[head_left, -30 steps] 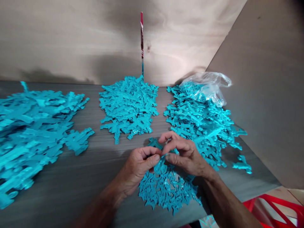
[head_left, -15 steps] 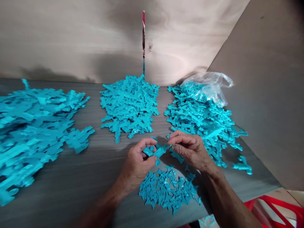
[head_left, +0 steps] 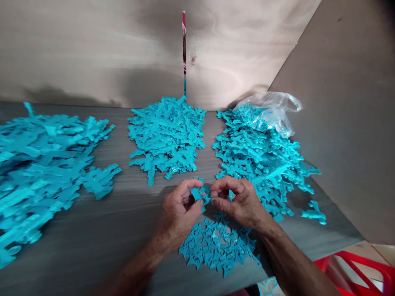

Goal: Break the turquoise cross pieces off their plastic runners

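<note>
The left hand pinches a teal piece above the desk, seemingly to keep it steady. The right hand is narrow, its fingertips at the piece's three o'clock edge; whether they grip, I cannot tell. Small star-shaped bits lie at five o'clock, larger piles at ten, eleven and two, probably so that they do not mix.

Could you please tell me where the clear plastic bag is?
In the head view, the bag lies upper right, on the far end of the rightmost teal pile.
</note>
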`<state>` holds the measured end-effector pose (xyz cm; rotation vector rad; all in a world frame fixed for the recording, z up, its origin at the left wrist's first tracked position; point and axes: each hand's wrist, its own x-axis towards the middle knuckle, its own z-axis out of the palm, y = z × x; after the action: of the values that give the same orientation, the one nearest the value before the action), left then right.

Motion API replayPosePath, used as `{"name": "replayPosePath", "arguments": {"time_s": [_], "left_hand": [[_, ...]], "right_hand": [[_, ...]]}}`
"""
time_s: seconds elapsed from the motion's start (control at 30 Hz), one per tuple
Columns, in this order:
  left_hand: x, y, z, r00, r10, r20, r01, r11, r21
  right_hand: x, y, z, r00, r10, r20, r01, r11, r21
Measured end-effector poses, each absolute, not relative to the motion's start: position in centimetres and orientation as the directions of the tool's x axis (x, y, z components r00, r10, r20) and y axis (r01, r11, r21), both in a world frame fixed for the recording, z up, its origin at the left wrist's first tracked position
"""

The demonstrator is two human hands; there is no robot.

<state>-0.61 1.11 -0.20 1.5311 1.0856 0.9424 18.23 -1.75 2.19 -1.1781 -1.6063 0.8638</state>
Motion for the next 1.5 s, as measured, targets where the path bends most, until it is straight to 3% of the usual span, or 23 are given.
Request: {"name": "replayPosePath", "arguments": {"time_s": [0.3,0.6,0.87,1.07,1.3,1.5], "left_hand": [[-0.6,0.5,0.0,0.305,0.941,0.148,0.287,-0.239,0.928],[-0.3,0.1,1.6,0.241,0.883,0.403,0.441,-0.469,0.765],[-0.6,-0.1,2.0,0.255,0.852,0.457,0.424,-0.523,0.739],[-0.9,-0.3,1.6,0.252,0.809,0.531,0.373,-0.587,0.719],[-1.3,-0.5,1.3,0.262,0.789,0.556,0.364,-0.614,0.7],[-1.0,-0.7,1.8,0.253,0.805,0.537,0.37,-0.594,0.715]], "right_hand": [[17.7,-1.9,2.1,-0.124,0.917,0.378,0.468,0.39,-0.793],[17.0,-2.0,2.3,-0.12,0.853,0.507,0.524,0.489,-0.698],[16.4,-2.4,2.8,-0.093,0.777,0.622,0.557,0.559,-0.614],[16.7,-2.5,3.1,-0.066,0.795,0.604,0.566,0.528,-0.633],[16.7,-2.2,2.8,-0.14,0.768,0.625,0.411,0.619,-0.669],[16.5,-2.3,3.0,-0.063,0.839,0.54,0.329,0.528,-0.783]]}}
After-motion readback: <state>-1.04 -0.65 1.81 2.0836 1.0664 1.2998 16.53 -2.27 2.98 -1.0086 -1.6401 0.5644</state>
